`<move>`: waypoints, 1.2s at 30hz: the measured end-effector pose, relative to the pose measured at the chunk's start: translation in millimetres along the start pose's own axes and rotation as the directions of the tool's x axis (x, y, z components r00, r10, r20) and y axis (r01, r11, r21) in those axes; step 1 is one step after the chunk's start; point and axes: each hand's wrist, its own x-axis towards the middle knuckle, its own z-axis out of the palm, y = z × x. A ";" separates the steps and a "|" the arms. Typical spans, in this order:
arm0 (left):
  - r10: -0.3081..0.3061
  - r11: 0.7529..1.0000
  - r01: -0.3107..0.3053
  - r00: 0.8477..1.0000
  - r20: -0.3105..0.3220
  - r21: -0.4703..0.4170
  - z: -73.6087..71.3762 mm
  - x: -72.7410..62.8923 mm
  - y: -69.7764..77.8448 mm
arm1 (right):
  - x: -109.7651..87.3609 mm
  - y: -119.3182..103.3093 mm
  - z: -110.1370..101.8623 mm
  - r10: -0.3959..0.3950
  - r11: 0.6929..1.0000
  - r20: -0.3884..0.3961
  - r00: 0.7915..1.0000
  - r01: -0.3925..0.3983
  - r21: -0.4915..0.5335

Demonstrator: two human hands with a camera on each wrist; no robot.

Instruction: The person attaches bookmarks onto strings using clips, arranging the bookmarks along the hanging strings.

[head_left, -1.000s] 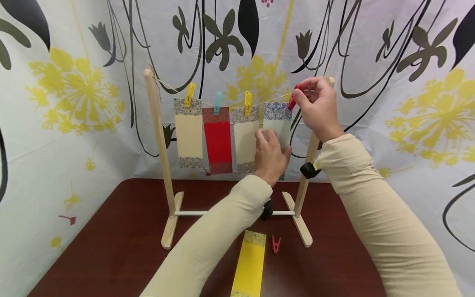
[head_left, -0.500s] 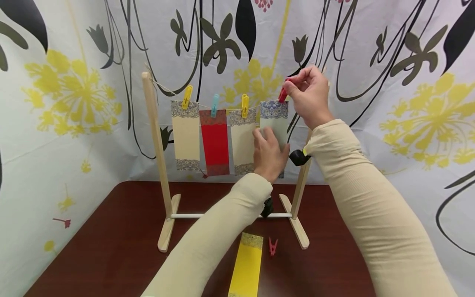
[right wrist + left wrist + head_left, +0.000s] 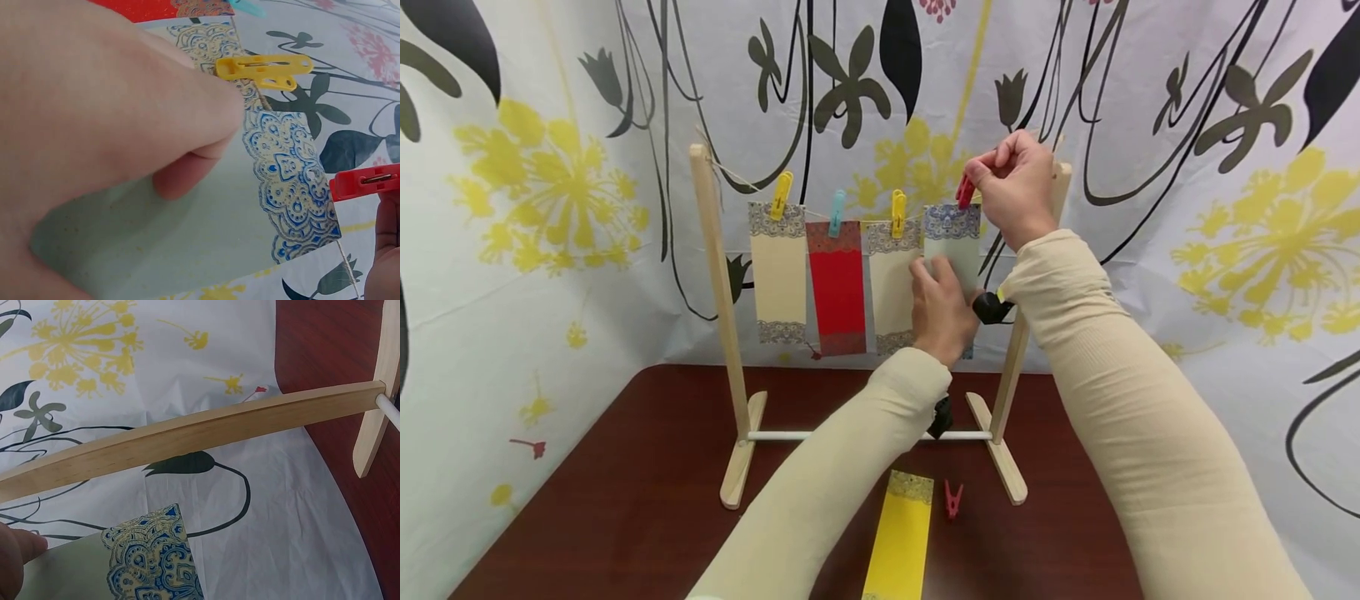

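A pale green card with blue lace-patterned ends hangs upright at the right end of the string. My left hand holds it across its front, fingers at one edge and thumb toward the other. With thumb and fingertips, my right hand pinches a red clothespin. Its tip meets the card's top edge around the middle; in the right wrist view the clothespin overlaps that edge only slightly, if at all. In the left wrist view a fingertip lies at the card's side.
Cream, red and cream cards hang from yellow, light blue and yellow clothespins. The string runs between wooden posts. A yellow card and another red clothespin lie on the dark red table.
My right hand has moved left with the red clothespin, from the card's top right corner to near the middle of its top edge. The left hand keeps its place on the card.
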 end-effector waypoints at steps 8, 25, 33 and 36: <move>0.005 0.999 -0.006 1.000 0.021 0.036 -2.2 1.4 1.6 | 0.7 3.7 5.6 -0.002 1.000 0.017 1.000 0.003 -0.016; -0.004 0.999 0.001 0.999 0.051 0.044 3.2 -2.6 -5.0 | -3.5 17.1 8.2 0.025 0.994 0.049 0.999 -0.020 -0.106; -0.014 1.000 0.012 0.998 0.068 0.026 3.0 -4.0 -7.8 | -5.0 18.1 10.0 0.033 0.990 0.057 0.998 -0.025 -0.141; -0.023 1.000 0.022 0.996 0.087 0.019 3.9 -5.1 -7.9 | -6.0 20.1 9.1 0.041 0.990 0.061 0.997 -0.033 -0.135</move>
